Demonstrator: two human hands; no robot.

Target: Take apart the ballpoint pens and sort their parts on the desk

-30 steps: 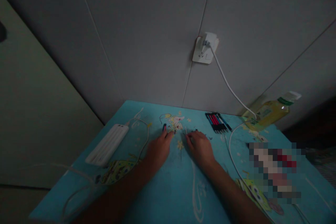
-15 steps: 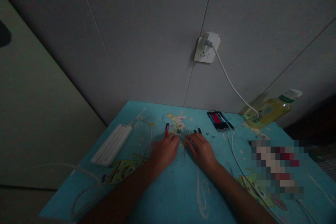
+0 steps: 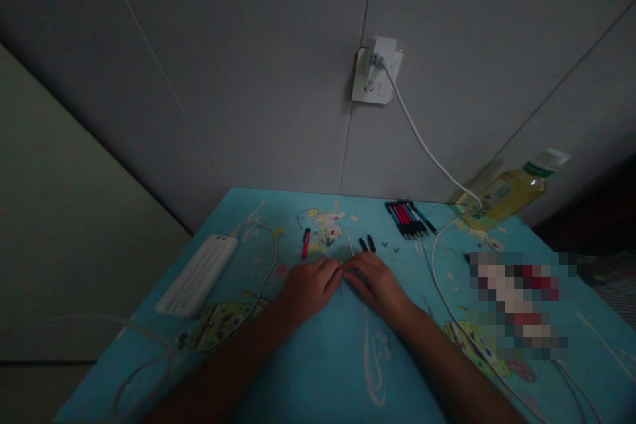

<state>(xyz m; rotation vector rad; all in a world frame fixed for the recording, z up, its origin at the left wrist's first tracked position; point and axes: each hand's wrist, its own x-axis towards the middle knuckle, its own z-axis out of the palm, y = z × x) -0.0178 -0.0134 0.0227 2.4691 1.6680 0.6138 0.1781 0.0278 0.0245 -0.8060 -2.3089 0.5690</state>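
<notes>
My left hand [image 3: 309, 288] and my right hand [image 3: 376, 281] meet over the middle of the table, fingertips touching. Both are closed in a pinch; whatever lies between the fingers is too small and dark to make out. Just beyond my left hand is a pink pen barrel with a black end [image 3: 305, 244]. Two short black pen parts [image 3: 371, 243] lie behind my right hand. Beside them a thin white stick like a pen refill [image 3: 349, 243] points toward my fingers.
A row of pens [image 3: 407, 220] lies at the back right, near a tilted bottle of yellow liquid [image 3: 511, 195]. On the left rests a white power bank [image 3: 199, 275]. White cables [image 3: 437, 278] cross the blue table [image 3: 308, 371]. A pixelated patch covers something at right.
My hands have come together from a small gap, fingertips now touching. The pink barrel now shows whole, apart from my left hand. The camera view has shifted slightly.
</notes>
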